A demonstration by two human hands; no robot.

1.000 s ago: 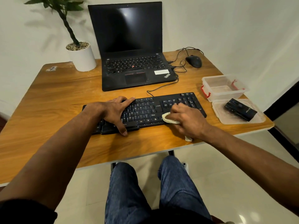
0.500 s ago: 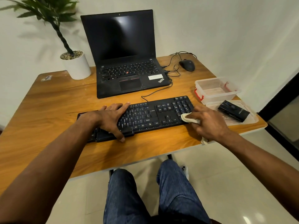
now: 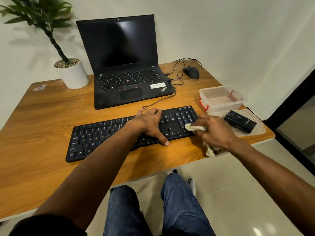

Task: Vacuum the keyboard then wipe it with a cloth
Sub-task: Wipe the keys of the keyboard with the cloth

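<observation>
A black keyboard (image 3: 102, 135) lies across the wooden table (image 3: 39, 120) in front of me. My left hand (image 3: 150, 123) rests flat on its right-of-centre keys, fingers spread, thumb over the front edge. My right hand (image 3: 214, 132) is closed on a pale cloth (image 3: 194, 128), pressing it onto the keyboard's right end by the number pad; a tail of cloth hangs below my palm. A small black handheld vacuum (image 3: 240, 121) lies on a clear lid to the right.
An open black laptop (image 3: 126, 82) stands behind the keyboard, with a wired mouse (image 3: 191, 72) and cables to its right. A clear plastic box (image 3: 221, 99) with red clips sits at the right edge. A potted plant (image 3: 71, 74) stands at the back left.
My right hand has slid the cloth rightward to the keyboard's right end. My left hand has shifted from the left half of the keyboard to its right-of-centre keys.
</observation>
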